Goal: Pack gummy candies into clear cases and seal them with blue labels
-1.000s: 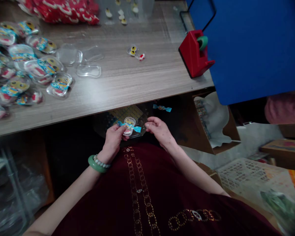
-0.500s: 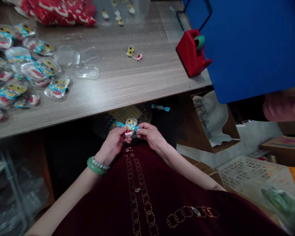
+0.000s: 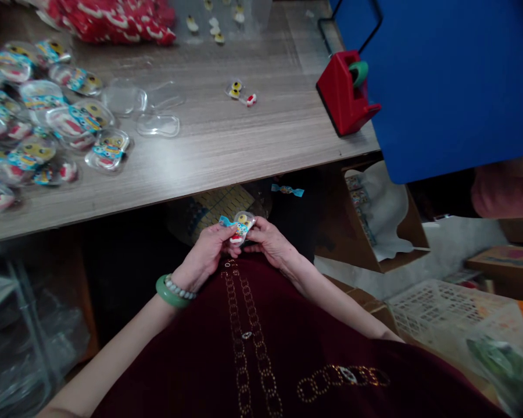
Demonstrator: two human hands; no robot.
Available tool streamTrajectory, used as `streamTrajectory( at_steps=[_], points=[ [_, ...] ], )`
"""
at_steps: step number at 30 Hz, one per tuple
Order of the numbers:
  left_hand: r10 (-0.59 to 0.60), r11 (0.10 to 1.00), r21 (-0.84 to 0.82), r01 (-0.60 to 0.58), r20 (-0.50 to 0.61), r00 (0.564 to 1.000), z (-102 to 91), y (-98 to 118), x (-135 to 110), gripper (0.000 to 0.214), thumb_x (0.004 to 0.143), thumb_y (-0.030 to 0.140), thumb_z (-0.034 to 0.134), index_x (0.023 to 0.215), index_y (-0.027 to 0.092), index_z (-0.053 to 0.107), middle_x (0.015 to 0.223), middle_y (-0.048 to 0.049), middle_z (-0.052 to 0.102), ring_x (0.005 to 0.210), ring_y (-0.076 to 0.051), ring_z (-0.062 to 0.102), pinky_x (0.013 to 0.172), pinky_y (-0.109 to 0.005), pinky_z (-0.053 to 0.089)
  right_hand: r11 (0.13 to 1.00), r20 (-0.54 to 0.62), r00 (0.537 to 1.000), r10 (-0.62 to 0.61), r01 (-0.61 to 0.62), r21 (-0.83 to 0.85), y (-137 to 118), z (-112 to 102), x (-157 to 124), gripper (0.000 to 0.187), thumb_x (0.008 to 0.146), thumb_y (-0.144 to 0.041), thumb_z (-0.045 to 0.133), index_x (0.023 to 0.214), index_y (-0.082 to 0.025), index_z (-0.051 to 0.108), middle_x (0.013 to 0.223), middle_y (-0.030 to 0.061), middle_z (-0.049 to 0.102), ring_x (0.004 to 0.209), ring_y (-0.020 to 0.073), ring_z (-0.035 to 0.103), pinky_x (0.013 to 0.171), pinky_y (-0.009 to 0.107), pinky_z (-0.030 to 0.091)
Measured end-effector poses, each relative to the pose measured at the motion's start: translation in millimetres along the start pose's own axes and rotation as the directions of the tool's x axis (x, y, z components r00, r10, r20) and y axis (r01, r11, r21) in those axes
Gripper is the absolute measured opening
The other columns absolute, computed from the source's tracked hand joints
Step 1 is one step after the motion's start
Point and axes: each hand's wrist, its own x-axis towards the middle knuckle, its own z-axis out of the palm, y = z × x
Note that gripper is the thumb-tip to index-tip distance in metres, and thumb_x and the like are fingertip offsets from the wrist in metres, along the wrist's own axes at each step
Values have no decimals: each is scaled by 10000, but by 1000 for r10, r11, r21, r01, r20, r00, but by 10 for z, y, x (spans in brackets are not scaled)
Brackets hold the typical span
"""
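Below the table's front edge, over my lap, both hands pinch one small clear plastic case [image 3: 240, 226] with a yellow and red toy and a blue strip inside. My left hand [image 3: 207, 255], with a green bangle at the wrist, grips its left side. My right hand [image 3: 270, 242] closes on its right side. A loose blue-wrapped piece [image 3: 287, 190] lies just beyond my hands, on a clear bag of yellow sheets [image 3: 220, 206] in the shadow under the table.
On the wooden table [image 3: 226, 145], several filled clear cases [image 3: 47, 128] pile at the left, empty clear shells [image 3: 157, 125] beside them, small loose toy parts [image 3: 240, 93] mid-table. A red tape dispenser [image 3: 344, 96] stands by a blue bin [image 3: 444, 81]. A white basket [image 3: 440, 307] sits at the lower right.
My right hand has come in from the right and closed on the case beside my left hand. The case has shifted a little to the right.
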Motion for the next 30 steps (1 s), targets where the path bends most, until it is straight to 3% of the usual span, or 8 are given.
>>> streamTrajectory(
  at_steps=[4,8,11,14,18,21,26,30],
  points=[
    [61,998,37,-59,-54,997,46,-11,-15,204,685,285,801,720,116,692,592,-59,673,430,-137,582,406,-243,480,998,-27,1000,-13,12,-64,19,8,-18,227,626,-214,762,837,-192,681,749,-25,681,639,101,583,633,250,442],
    [161,986,58,-155,-117,980,79,-12,-21,169,689,262,773,694,117,685,578,-36,665,425,-123,565,407,-233,464,999,77,996,41,-43,29,-13,27,-66,234,629,-218,773,850,-187,702,789,-2,713,718,123,626,705,264,456],
    [220,974,82,-211,-122,968,84,-22,-27,166,703,261,771,698,123,679,568,-19,654,442,-113,563,421,-216,445,995,57,998,30,-35,93,-10,72,-63,253,639,-297,810,838,-187,699,751,-11,701,689,119,616,722,276,465],
    [189,979,87,-182,-87,978,62,-15,-40,190,716,280,786,727,118,687,602,-31,672,457,-113,573,450,-223,456,994,2,998,-66,65,90,28,115,-28,249,631,-332,816,780,-178,690,721,-15,688,662,121,602,751,299,474],
    [83,996,-38,-82,16,996,-6,54,-79,269,670,260,843,863,136,702,771,-53,731,607,-141,660,571,-244,522,982,-53,982,-180,183,51,70,124,-8,197,650,-329,788,764,-194,701,749,-12,700,708,134,612,783,307,478],
    [107,989,-103,-102,40,993,-62,115,-106,373,636,209,863,962,174,686,854,-28,733,700,-152,687,670,-271,552,975,-68,974,-216,219,35,78,106,-13,168,674,-322,765,787,-209,715,770,-14,711,725,136,615,792,310,479],
    [191,976,-97,-197,-72,979,-109,148,-88,225,664,234,838,754,170,642,686,23,637,642,-121,631,656,-256,532,978,-75,975,-211,210,-14,74,90,-25,172,663,-327,770,770,-210,702,769,-11,707,754,151,617,831,336,483],
    [166,980,-98,-175,-92,982,-113,111,-19,223,657,233,836,692,164,627,658,22,619,611,-110,599,632,-249,522,979,-36,978,-206,206,-5,70,107,-44,203,648,-343,792,783,-215,711,792,-10,711,781,156,625,860,347,485]
  ],
)
